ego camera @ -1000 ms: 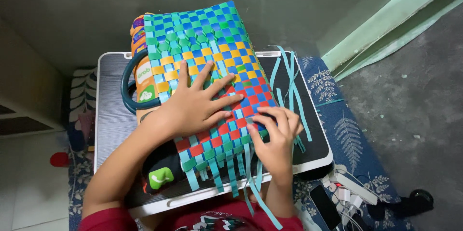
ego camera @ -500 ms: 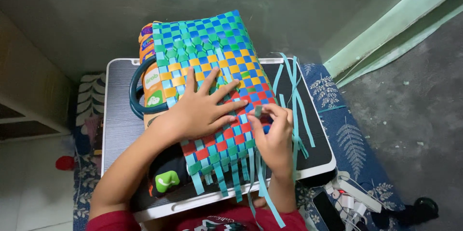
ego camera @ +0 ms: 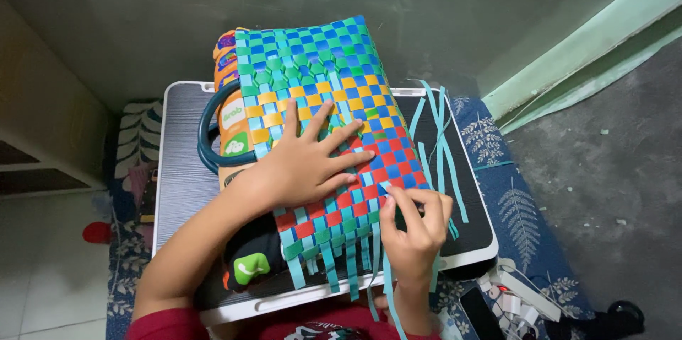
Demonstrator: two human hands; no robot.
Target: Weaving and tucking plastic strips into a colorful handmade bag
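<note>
**Woven basket pinned flat, one strip pinched**

Woven basket (ego camera: 323,120), one only, lies on its side across the worktop (ego camera: 177,169), its chequered wall of green, blue, yellow and red facing up. One dark teal handle (ego camera: 206,144) loops out at its left edge. Several loose teal strips (ego camera: 440,148) trail over the right side of the worktop; more strip ends hang from the basket's near edge.

Two hands are at work. The left hand (ego camera: 305,162) lies palm-down on the weave, fingers spread wide, gripping nothing. The right hand (ego camera: 415,226) has a narrow grip on one teal strip (ego camera: 387,269) at the red rows.

Since a second ago, the right hand has shifted slightly inward along the weave; the left hand stays pressed flat.
</note>
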